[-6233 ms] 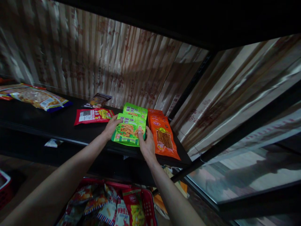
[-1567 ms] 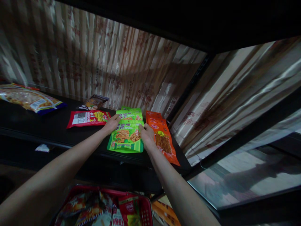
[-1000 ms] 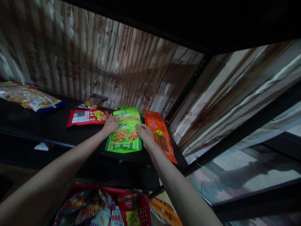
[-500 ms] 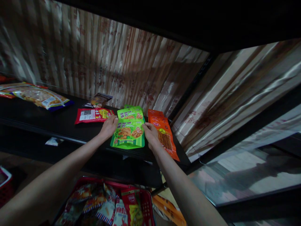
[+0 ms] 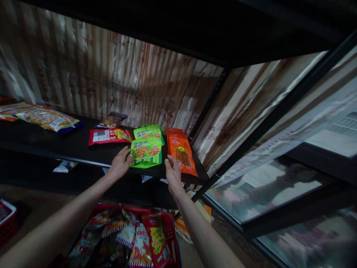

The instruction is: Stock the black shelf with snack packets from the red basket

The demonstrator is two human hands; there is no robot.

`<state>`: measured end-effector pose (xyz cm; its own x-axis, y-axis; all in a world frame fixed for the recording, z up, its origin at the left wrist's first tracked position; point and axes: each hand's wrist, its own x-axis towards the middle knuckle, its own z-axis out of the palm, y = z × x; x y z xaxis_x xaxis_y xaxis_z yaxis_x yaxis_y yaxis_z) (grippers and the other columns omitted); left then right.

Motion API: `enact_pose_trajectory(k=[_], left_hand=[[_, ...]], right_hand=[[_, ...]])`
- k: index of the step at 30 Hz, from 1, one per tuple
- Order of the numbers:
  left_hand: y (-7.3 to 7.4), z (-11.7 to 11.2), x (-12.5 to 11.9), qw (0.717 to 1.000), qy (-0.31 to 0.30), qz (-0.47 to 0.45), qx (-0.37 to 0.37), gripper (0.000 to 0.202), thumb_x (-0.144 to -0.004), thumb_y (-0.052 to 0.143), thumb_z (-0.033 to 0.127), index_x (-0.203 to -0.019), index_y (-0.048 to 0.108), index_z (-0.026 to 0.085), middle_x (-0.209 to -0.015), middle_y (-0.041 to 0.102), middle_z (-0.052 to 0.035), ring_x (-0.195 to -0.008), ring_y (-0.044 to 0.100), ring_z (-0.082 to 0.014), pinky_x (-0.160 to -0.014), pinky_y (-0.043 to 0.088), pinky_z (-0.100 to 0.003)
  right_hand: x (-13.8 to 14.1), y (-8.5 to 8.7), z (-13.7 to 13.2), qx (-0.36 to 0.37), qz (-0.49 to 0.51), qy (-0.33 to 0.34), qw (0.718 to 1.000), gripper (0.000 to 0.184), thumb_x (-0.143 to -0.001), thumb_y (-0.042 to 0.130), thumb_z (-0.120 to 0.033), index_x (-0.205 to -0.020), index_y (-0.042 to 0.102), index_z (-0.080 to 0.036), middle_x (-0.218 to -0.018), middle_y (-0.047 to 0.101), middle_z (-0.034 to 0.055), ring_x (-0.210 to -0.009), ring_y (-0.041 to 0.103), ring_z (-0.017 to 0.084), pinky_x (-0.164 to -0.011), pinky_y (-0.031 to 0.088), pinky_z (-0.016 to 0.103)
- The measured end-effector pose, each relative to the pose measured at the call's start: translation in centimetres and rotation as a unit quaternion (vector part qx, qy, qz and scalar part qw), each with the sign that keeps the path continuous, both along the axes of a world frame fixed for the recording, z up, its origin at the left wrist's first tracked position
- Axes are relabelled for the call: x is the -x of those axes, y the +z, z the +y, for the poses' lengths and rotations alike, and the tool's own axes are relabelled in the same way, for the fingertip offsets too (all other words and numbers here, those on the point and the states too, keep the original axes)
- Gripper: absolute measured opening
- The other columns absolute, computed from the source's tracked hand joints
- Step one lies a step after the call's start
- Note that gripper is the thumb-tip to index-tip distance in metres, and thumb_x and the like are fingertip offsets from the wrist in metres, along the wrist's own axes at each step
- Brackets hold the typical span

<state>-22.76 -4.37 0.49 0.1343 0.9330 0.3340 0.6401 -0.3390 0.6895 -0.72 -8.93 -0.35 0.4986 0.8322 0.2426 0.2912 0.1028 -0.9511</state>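
Observation:
A stack of green snack packets lies flat near the front of a black shelf, with another green packet behind it. My left hand rests at the shelf's front edge, just left of the green stack. Its fingers are loose and hold nothing. My right hand is at the front edge between the green stack and a pile of orange packets, fingers stretched up and empty.
A red packet and a brown packet lie left of the green ones, and a large clear packet sits far left. Below stands a red basket full of snack packets. A striped curtain hangs behind the shelf.
Both hands have let go of the green stack's sides and drawn back to the shelf's front edge. The view has shifted right and pulled back a little.

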Motion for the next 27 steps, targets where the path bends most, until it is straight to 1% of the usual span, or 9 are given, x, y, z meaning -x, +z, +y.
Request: enact_pose_trajectory(k=[4,8,11,14,18,20,22,24,27], left_hand=[[-0.2,-0.1,-0.7,1.0,-0.004,0.027,0.002,0.047,-0.087,0.038,0.037,-0.12,0.056,0.009,-0.142,0.043,-0.0163,-0.13,0.042,-0.0252,-0.108,0.033,-0.04],[-0.3,-0.5,-1.2,0.999,-0.005,0.042,0.0,0.054,-0.089,0.033,0.04,-0.126,0.052,0.006,-0.144,0.039,-0.0185,-0.133,0.037,-0.025,-0.11,0.028,-0.039],[-0.2,-0.9,-1.2,0.997,-0.047,0.063,-0.016,0.059,-0.09,0.031,0.046,-0.131,0.047,0.008,-0.145,0.037,-0.0166,-0.135,0.033,-0.0242,-0.111,0.026,-0.039],[0.1,-1.3,-1.0,0.992,-0.088,0.087,-0.035,0.068,-0.088,0.033,0.054,-0.138,0.039,0.008,-0.148,0.033,-0.0162,-0.138,0.028,-0.0241,-0.112,0.024,-0.04],[0.2,-1.5,-0.9,0.984,-0.106,0.134,-0.047,0.078,-0.08,0.047,0.058,-0.14,0.035,0.009,-0.147,0.033,-0.0176,-0.137,0.029,-0.0269,-0.111,0.026,-0.041],[0.0,-1.2,-0.9,0.981,-0.105,0.152,-0.057,0.076,-0.079,0.052,0.052,-0.14,0.035,0.011,-0.146,0.035,-0.0172,-0.136,0.031,-0.0271,-0.11,0.028,-0.042],[-0.3,-0.9,-0.9,0.98,-0.1,0.162,-0.06,0.068,-0.081,0.052,0.042,-0.14,0.036,0.01,-0.146,0.036,-0.017,-0.135,0.032,-0.0263,-0.111,0.029,-0.041],[-0.7,-0.5,-0.8,0.979,-0.106,0.162,-0.064,0.06,-0.083,0.047,0.029,-0.139,0.037,0.01,-0.146,0.036,-0.016,-0.136,0.032,-0.0249,-0.111,0.028,-0.04],[-1.2,-0.1,-0.5,0.979,-0.127,0.138,-0.085,0.059,-0.081,0.038,0.014,-0.14,0.036,0.013,-0.146,0.037,-0.012,-0.137,0.03,-0.022,-0.112,0.028,-0.041]], right_hand=[[0.7,0.1,-2.5,0.007,0.013,0.016,1.0,0.04,-0.079,0.051,-0.041,-0.113,0.058,-0.021,-0.122,0.061,0.0072,-0.114,0.055,0.02,-0.103,0.037,0.036],[1.5,-0.1,-4.8,-0.002,0.049,0.038,0.998,0.039,-0.078,0.053,-0.039,-0.112,0.059,-0.02,-0.119,0.063,0.008,-0.109,0.058,0.02,-0.1,0.041,0.035],[2.0,-0.9,-6.3,-0.001,0.073,0.06,0.996,0.04,-0.078,0.055,-0.04,-0.113,0.058,-0.021,-0.115,0.064,0.0082,-0.106,0.06,0.021,-0.097,0.044,0.036],[2.1,-1.2,-6.7,0.008,0.077,0.068,0.995,0.043,-0.078,0.055,-0.042,-0.115,0.057,-0.019,-0.114,0.064,0.0095,-0.104,0.061,0.022,-0.096,0.045,0.037],[1.9,0.4,-4.9,0.017,0.072,0.061,0.995,0.052,-0.08,0.052,-0.048,-0.123,0.052,-0.017,-0.125,0.059,0.012,-0.111,0.058,0.022,-0.1,0.042,0.036],[1.8,1.5,-3.1,0.016,0.063,0.053,0.996,0.055,-0.08,0.051,-0.05,-0.125,0.05,-0.018,-0.131,0.055,0.0119,-0.116,0.055,0.021,-0.102,0.04,0.034],[1.8,2.4,-1.2,0.013,0.056,0.05,0.997,0.057,-0.08,0.052,-0.049,-0.127,0.048,-0.018,-0.131,0.054,0.0122,-0.116,0.056,0.021,-0.101,0.04,0.033],[2.0,2.8,0.6,0.022,0.049,0.054,0.997,0.056,-0.079,0.054,-0.044,-0.128,0.048,-0.016,-0.121,0.062,0.0124,-0.108,0.061,0.02,-0.097,0.044,0.034],[2.4,2.7,2.4,0.038,0.043,0.093,0.994,0.043,-0.077,0.056,-0.03,-0.118,0.055,-0.018,-0.098,0.071,0.0069,-0.092,0.067,0.02,-0.086,0.05,0.034]])
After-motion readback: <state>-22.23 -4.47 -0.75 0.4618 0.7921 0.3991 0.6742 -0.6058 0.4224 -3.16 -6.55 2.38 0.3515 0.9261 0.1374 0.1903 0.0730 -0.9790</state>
